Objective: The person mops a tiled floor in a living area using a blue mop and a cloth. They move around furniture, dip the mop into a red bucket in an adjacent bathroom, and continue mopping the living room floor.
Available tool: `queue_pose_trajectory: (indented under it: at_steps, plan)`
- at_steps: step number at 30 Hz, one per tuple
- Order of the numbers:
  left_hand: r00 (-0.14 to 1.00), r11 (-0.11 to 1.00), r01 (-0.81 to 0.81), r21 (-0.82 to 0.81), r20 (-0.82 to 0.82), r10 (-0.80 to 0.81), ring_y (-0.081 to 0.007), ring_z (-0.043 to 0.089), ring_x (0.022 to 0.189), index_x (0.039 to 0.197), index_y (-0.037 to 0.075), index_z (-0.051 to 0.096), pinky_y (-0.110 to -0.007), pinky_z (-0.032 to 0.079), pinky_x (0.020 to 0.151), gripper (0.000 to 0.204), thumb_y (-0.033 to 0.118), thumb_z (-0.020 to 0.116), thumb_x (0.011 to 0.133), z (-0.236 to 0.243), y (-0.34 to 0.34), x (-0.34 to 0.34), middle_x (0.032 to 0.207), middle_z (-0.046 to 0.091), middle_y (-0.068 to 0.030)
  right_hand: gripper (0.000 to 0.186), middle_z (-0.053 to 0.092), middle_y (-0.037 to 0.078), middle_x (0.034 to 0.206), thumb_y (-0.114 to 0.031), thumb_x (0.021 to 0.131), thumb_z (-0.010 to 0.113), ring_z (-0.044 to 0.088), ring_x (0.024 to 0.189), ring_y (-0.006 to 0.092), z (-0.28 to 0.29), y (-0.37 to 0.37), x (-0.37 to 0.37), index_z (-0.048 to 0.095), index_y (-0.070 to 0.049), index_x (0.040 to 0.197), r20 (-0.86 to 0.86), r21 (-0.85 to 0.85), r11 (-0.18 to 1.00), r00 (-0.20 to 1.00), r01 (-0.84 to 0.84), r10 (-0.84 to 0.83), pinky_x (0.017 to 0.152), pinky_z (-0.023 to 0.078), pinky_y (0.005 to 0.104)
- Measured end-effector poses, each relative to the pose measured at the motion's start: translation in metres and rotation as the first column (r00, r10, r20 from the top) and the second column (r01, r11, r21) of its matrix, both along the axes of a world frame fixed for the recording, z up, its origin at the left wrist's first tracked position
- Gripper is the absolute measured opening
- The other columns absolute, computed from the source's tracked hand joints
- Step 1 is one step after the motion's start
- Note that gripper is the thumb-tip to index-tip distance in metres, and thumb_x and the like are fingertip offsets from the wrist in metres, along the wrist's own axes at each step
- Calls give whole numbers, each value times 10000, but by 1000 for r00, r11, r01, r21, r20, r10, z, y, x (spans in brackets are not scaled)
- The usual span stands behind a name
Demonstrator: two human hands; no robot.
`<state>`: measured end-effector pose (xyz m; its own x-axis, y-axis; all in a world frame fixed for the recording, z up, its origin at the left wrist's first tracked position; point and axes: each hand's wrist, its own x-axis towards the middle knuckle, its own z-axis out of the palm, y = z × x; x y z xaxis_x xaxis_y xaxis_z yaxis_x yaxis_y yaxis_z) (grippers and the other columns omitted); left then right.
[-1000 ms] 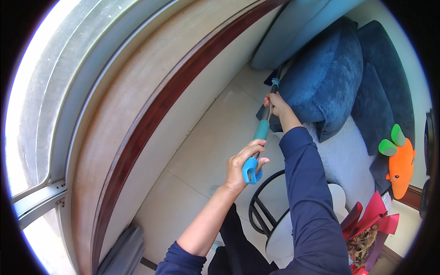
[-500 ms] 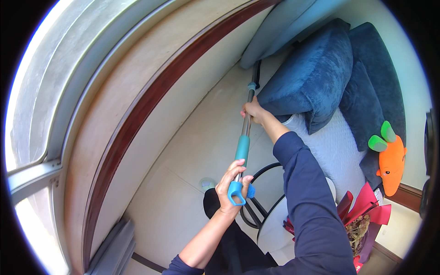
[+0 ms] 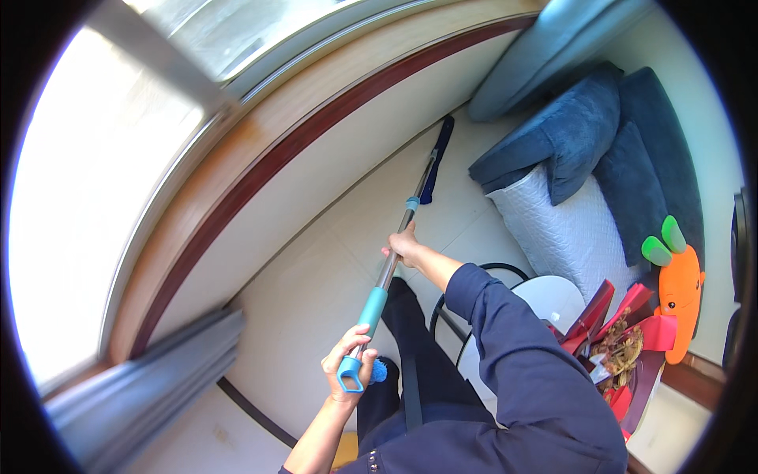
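Observation:
I hold a long mop [image 3: 392, 257] with a metal pole and a teal grip. My left hand [image 3: 349, 357] grips the teal end of the handle near my waist. Farther along, my right hand [image 3: 405, 245] wraps the metal pole, its arm in a dark blue sleeve. The dark blue mop head [image 3: 437, 160] lies flat on the pale tiled floor [image 3: 316, 276], close to the base of the white wall beneath the window.
A wooden sill [image 3: 260, 170] and a large bright window [image 3: 87, 197] curve along the left. Dark blue cushions [image 3: 584, 142] on a quilted white pad, an orange carrot plush [image 3: 677, 288], a round white table [image 3: 545, 304] with red items and a grey curtain [image 3: 134, 387] surround me.
The view has swung left toward the window. The mop head has slid away from the cushions toward the wall, and both hands have shifted along with the pole.

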<state>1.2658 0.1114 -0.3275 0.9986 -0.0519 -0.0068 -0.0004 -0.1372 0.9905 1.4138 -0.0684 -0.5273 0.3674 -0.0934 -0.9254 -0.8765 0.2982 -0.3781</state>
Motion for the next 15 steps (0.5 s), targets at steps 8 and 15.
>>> queue_pose_trajectory:
  at_steps: [8, 15]
  plan:
    - [940, 936, -337, 98, -11, 340, -243, 599, 944, 886, -25, 585, -343, 478, 823, 247, 182, 687, 801, 63, 141, -223, 991, 622, -208, 885, 536, 212, 1063, -29, 813, 426, 603, 535, 223, 50, 201, -196, -257, -155, 1362, -111, 10, 957, 951, -290, 289, 436, 517, 307]
    - [761, 745, -623, 239, -37, 648, -283, 587, 954, 924, -27, 557, -383, 453, 848, 318, 266, 644, 835, 108, 207, -425, 1002, 613, -215, 755, 583, 155, 779, -45, 789, 489, 579, 478, 228, 90, 334, -368, -71, -54, 1296, -150, 75, 797, 783, -600, 604, 428, 518, 351]
